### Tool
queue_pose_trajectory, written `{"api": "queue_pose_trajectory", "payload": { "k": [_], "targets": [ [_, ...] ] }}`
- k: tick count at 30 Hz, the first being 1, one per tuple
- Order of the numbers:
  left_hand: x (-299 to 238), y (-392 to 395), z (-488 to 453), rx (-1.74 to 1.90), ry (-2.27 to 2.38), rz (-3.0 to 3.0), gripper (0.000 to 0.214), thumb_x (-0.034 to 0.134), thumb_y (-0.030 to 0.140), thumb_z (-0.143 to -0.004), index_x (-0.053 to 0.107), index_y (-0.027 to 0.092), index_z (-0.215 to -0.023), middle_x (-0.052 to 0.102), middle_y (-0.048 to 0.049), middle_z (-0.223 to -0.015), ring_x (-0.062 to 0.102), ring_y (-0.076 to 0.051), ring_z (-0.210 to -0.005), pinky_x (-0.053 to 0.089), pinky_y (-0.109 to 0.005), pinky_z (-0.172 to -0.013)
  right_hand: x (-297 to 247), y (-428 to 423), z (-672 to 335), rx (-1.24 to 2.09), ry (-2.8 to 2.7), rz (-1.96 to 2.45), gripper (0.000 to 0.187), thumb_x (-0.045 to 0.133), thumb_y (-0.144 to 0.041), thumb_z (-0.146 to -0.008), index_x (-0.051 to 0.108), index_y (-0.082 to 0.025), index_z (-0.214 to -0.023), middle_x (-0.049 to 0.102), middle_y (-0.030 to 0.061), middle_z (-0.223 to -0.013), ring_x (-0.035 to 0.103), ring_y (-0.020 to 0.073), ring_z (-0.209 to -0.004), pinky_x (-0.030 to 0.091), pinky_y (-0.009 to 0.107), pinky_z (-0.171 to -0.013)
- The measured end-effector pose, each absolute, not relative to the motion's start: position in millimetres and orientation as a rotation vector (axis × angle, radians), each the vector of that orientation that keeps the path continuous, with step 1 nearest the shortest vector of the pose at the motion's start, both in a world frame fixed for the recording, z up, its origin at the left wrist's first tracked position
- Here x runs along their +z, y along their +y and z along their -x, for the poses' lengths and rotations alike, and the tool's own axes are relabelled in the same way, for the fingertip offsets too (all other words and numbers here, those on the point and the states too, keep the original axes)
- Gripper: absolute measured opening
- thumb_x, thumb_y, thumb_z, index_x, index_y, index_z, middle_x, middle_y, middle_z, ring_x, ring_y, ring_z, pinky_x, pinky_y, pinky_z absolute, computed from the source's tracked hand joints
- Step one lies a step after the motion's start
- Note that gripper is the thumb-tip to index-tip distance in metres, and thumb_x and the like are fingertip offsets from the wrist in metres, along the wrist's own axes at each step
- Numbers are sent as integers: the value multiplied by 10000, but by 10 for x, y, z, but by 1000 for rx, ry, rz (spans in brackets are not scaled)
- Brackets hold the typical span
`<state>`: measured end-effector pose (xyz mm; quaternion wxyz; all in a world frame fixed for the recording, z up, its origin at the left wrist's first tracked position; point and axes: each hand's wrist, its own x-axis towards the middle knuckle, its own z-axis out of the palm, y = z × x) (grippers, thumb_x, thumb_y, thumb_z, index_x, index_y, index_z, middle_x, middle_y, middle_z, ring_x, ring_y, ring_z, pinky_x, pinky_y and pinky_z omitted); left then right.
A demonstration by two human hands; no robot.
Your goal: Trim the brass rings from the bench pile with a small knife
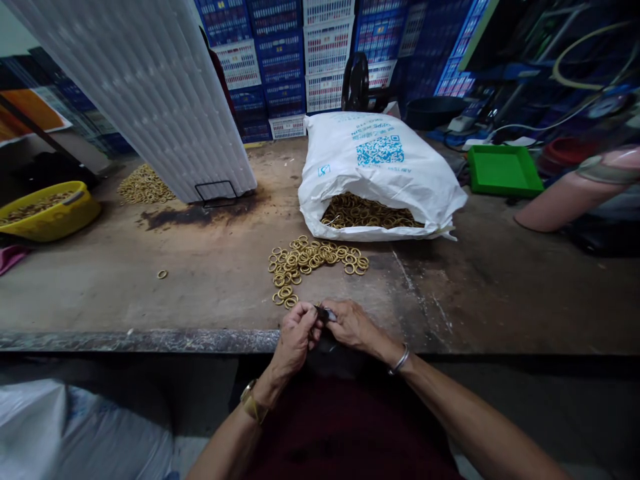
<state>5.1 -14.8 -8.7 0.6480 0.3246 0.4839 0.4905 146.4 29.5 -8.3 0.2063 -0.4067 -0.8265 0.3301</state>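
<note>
My left hand (296,337) and my right hand (350,323) meet at the near edge of the workbench (150,293), fingers pinched together around a small dark object (325,313) that I cannot make out. Just beyond them lies a loose heap of brass-coloured rings (310,261). Behind the heap a white sack (375,173) lies on its side, its mouth open and full of the same rings. A single ring (162,274) rests apart to the left.
A yellow tub (50,213) of rings sits at the far left, with another ring pile (145,185) beside a leaning white corrugated panel (150,87). A green tray (503,170) is at the right. Blue and white crates (300,60) stack behind. Another person's forearm (575,190) rests at the right.
</note>
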Motion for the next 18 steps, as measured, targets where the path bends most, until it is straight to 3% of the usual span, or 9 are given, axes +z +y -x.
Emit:
{"api": "queue_pose_trajectory", "payload": {
  "k": [10, 18],
  "targets": [
    [-98, -176, -26, 1126, 1180, -932, 375, 530, 531, -769, 476, 167, -693, 444, 58, -483, 322, -39, -389, 223, -167, -388, -71, 433, -1473, 1163, -2396, 1081, 158, 428, -123, -691, 557, -187, -626, 547, -16, -558, 423, 105, -498, 273, 209, -495],
    [124, -390, -31, 1071, 921, -756, 339, 568, 486, -762, 501, 158, -711, 519, 19, -586, 358, -38, -398, 220, -175, -367, -81, 588, -1293, 678, -2458, 1406, 189, 433, -153, -774, 595, -173, -868, 646, 57, -738, 541, 140, -642, 305, 224, -579]
  ]
}}
